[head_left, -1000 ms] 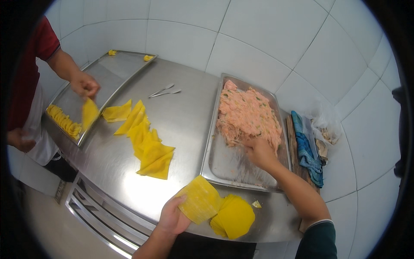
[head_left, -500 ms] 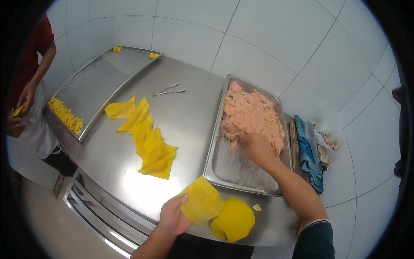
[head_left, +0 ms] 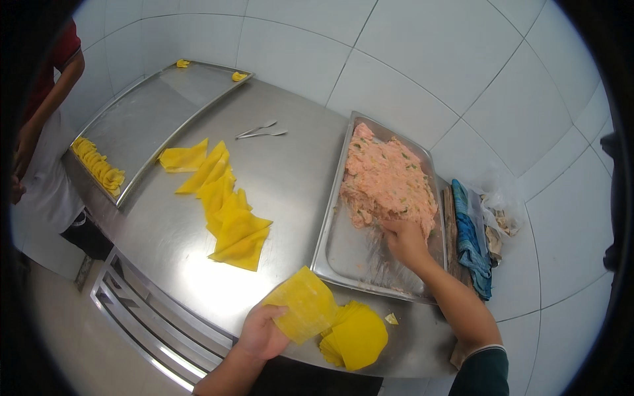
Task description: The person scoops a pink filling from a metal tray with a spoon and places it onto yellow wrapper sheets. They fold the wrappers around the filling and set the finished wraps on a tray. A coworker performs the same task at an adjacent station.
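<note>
My left hand [head_left: 263,334] pinches a square yellow dough wrapper [head_left: 305,305] by its edge, thumb on top. Just right of it, a stack of yellow wrappers [head_left: 356,335] sits near the table's front edge. My right hand [head_left: 404,241] is closed over the metal tray [head_left: 323,247], at the near edge of the pink minced filling [head_left: 388,175] flecked with green. Whatever its fingers hold is hidden. Left of the tray, a row of folded yellow dough pieces [head_left: 221,204] lies overlapping on the steel table.
Two slim metal utensils [head_left: 261,132] lie behind the folded pieces. At the far left, a large flat tray [head_left: 158,105] bears a row of shaped dumplings [head_left: 99,168]; a person in a red sleeve [head_left: 66,53] stands beside it. A blue cloth [head_left: 470,244] and plastic bag [head_left: 498,204] flank the filling tray.
My right hand has drawn slightly right and nearer, away from the filling's left edge. The left hand still holds its wrapper. The other person's hands have shifted, and their yellow piece no longer shows.
</note>
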Demonstrator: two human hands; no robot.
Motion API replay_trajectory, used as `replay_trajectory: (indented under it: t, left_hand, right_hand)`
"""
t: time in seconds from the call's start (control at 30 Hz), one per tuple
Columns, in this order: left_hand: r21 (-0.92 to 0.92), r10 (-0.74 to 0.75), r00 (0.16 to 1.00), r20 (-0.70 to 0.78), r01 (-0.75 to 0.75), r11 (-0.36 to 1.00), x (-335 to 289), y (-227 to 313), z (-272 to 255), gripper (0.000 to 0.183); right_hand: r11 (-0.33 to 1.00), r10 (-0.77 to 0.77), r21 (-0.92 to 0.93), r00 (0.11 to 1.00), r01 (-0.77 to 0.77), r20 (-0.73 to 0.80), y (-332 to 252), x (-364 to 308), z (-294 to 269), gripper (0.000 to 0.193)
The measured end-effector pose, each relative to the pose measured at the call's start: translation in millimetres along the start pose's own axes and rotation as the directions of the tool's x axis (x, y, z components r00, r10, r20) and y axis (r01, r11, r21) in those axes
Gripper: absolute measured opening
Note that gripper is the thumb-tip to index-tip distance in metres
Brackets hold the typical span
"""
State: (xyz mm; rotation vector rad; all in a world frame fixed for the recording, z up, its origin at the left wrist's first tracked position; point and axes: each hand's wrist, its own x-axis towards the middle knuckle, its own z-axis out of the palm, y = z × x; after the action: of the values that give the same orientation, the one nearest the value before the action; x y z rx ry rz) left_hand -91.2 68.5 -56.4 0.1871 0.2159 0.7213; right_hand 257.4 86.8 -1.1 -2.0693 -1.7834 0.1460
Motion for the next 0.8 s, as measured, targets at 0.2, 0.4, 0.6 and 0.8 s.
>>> replay_trajectory:
  t: [0.2,0.4,0.6,0.8]
  left_hand:
    - [0.099,-0.025,1.0,-0.017,0.027,0.995,0.9,-3.1,-7.0,0.055]
    - [0.086,-0.053,0.995,-0.088,0.061,0.994,-9.8,-1.3,9.8,0.056]
    - [0.116,0.01,0.991,-0.136,0.005,0.993,-23.1,-11.9,31.6,0.056]
    - [-0.055,0.008,0.998,0.059,-0.004,0.998,-15.0,-30.3,51.1,0.053]
  right_hand:
    - [0.955,0.037,0.263,0.939,-0.134,0.343,-25.2,-27.6,-8.8,0.022]
    - [0.746,0.244,0.368,0.741,-0.555,0.626,-67.6,-29.6,-30.2,0.023]
    - [0.65,0.119,0.635,0.881,-0.417,0.458,-97.7,-67.4,-69.5,0.024]
    - [0.959,-0.131,0.225,0.975,0.171,-0.18,-141.1,-143.0,-55.9,0.03]
